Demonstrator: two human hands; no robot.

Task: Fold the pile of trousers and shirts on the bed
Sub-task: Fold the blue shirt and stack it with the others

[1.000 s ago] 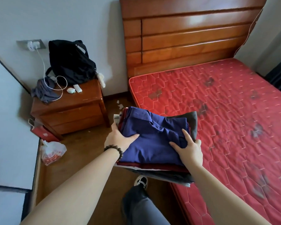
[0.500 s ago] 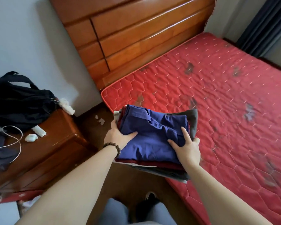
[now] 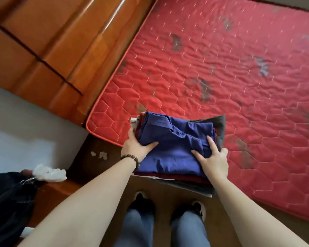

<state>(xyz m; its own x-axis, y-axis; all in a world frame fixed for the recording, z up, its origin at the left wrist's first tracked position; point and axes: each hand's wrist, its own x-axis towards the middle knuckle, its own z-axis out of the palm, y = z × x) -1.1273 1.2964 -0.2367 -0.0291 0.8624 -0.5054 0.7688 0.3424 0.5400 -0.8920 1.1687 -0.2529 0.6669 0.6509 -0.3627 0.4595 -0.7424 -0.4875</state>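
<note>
Two hands (image 3: 137,147) (image 3: 213,161) grip soft folded stack (image 3: 175,147) — quilted red mattress (image 3: 221,59) behind

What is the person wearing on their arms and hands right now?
Both forearms are bare, with no sleeves in view. The left hand has a bracelet of dark brown round beads at the wrist. The right hand wears nothing: no glove, ring or watch shows.

Bright, even daylight — glare streaks on the headboard (image 3: 89,32); motion blur and wide-angle bending toward the edges.
</note>
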